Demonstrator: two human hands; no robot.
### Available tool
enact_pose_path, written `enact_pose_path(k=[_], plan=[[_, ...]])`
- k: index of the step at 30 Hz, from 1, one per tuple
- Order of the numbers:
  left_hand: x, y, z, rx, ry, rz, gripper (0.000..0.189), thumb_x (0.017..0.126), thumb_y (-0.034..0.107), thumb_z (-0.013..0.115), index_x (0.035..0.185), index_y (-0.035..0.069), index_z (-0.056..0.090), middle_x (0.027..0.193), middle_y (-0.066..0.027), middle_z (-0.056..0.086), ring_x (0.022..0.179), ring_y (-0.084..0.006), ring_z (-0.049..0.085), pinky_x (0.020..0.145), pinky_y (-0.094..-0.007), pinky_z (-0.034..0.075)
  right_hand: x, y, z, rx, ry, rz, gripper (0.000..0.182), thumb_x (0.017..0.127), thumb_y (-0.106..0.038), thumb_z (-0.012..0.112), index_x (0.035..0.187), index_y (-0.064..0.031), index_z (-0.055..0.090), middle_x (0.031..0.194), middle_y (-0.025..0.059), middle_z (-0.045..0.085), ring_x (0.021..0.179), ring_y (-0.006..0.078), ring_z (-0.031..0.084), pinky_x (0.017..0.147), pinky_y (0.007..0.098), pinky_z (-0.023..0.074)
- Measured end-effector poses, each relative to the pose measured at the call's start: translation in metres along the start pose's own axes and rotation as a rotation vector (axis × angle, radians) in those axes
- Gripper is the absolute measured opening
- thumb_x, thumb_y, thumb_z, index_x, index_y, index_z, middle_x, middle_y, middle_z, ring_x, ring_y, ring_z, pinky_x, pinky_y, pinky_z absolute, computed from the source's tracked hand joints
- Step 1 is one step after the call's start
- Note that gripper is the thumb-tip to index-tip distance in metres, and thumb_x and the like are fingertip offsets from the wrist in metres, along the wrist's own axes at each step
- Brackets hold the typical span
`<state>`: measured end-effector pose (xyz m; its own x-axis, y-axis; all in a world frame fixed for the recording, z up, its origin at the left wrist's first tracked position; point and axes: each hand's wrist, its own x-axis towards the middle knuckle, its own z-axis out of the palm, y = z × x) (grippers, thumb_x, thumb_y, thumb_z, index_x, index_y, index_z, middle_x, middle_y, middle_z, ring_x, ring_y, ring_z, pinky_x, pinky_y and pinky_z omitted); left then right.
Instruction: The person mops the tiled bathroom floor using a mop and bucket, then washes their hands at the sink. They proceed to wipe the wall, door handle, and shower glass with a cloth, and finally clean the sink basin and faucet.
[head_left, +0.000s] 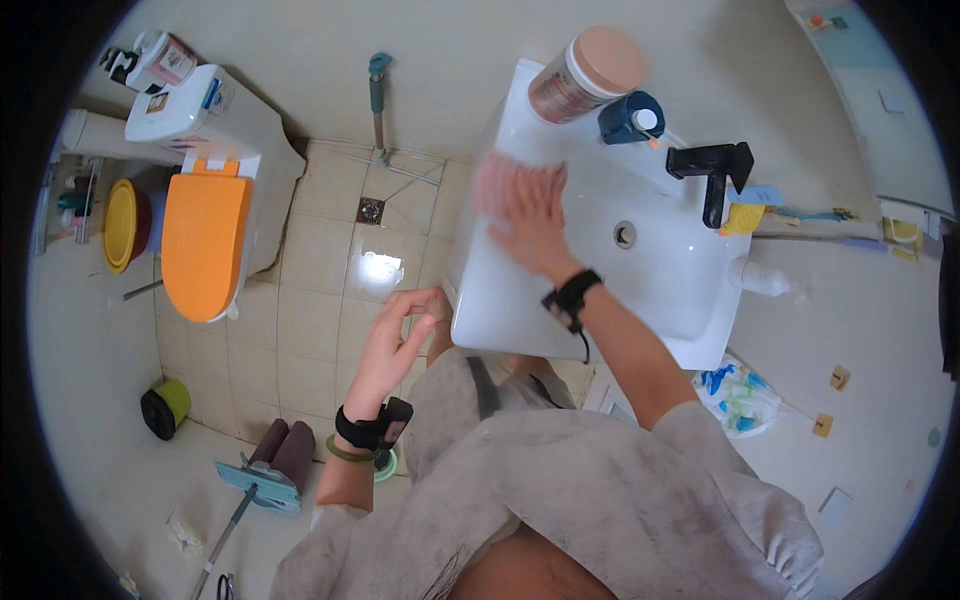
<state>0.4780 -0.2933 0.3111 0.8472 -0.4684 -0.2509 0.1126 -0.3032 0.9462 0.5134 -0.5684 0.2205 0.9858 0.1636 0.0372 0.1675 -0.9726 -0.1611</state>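
Observation:
My right hand (536, 221) presses a pink striped cloth (499, 184) flat against the left rim of the white ceramic sink (495, 307). Hand and cloth are blurred. Under the palm, part of the cloth is hidden. My left hand (394, 330) hangs in the air left of the sink, fingers bent and apart, holding nothing. At the back left corner of the sink stands a large tub with a pink lid (611, 60). Beside it is a dark blue container with a white cap (630, 118). A black faucet (712, 176) is mounted at the back right, behind the drain (624, 234).
A toilet with an orange lid (206, 246) stands on the left, pump bottles (165, 64) on its tank. A squeegee (379, 105) leans against the wall. A flat mop (259, 487) and small bin (165, 407) are lower left. A plastic bag (741, 397) hangs right of the sink.

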Motion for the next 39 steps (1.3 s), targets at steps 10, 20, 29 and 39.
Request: enact_pose_path(k=[10,20,29,39], plan=[[0.034,0.012,0.016,0.098,-0.136,0.155,0.026,0.088,0.017,0.057,0.109,0.003,0.055,0.099,-0.0111,0.058,0.089,-0.0214,0.06,0.064,-0.0306,0.046,-0.057,-0.056,-0.024,0.195,0.063,-0.161,0.07,0.073,-0.043,0.063,0.124,0.002,0.047,0.135,0.0212,0.038,0.129,0.0385,0.029,0.109,0.0599,0.0106],[0.006,0.02,0.07,0.116,-0.124,0.201,0.031,0.09,0.02,0.056,0.116,0.004,0.055,0.106,-0.0103,0.059,0.086,-0.0191,0.059,0.071,-0.0298,0.045,-0.172,-0.042,-0.027,0.32,-0.015,-0.231,0.064,0.074,-0.042,0.061,0.126,-0.0047,0.049,0.131,0.0126,0.046,0.128,0.0281,0.035,0.109,0.0493,0.0194],[-0.03,0.046,0.16,0.239,-0.164,0.033,0.033,0.093,0.023,0.051,0.119,0.002,0.052,0.113,-0.0078,0.057,0.101,-0.0154,0.055,0.086,-0.0288,0.043,-0.394,0.118,-0.043,-0.1,0.044,0.284,0.058,0.086,-0.038,0.05,0.135,-0.0094,0.038,0.14,0.0104,0.037,0.131,0.0294,0.029,0.109,0.0482,0.0158],[-0.026,-0.017,0.276,1.108,-0.074,0.147,0.052,0.087,0.043,0.054,0.126,0.009,0.049,0.137,-0.0242,0.037,0.128,-0.0423,0.033,0.1,-0.0549,0.03,-0.423,0.178,-0.086,-0.064,0.255,0.579,0.067,0.073,-0.037,0.064,0.131,-0.012,0.043,0.123,0.0091,0.05,0.12,0.0267,0.042,0.112,0.0511,0.0115]])
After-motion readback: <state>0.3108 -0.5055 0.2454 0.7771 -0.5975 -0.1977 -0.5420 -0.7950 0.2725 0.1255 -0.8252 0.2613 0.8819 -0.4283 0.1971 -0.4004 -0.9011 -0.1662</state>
